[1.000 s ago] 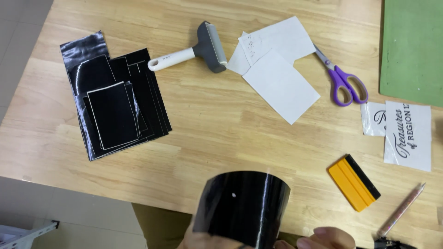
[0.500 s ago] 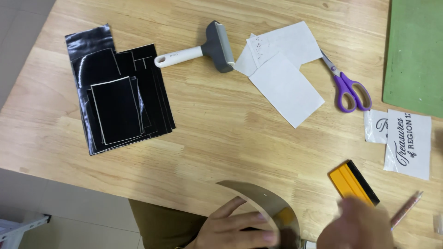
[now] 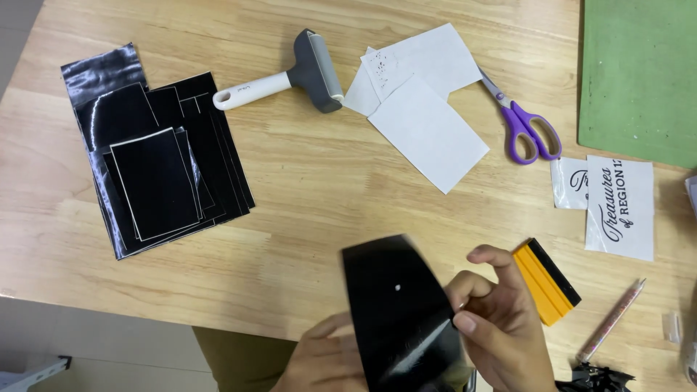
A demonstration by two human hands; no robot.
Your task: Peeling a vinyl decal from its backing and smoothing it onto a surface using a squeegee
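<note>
We pinch the black glossy sheet (image 3: 399, 312) between both hands: right hand (image 3: 501, 334) grip closed on its edge, left hand (image 3: 323, 359) grip supporting beneath. Orange squeegee (image 3: 546, 279) lies untouched just right of the grip, roller (image 3: 298, 72) well beyond; pressing not yet started, we judge.

Glossy black film sheet (image 3: 401, 312); matt grained wood table (image 3: 305, 181); matt white paper (image 3: 428, 134).
</note>
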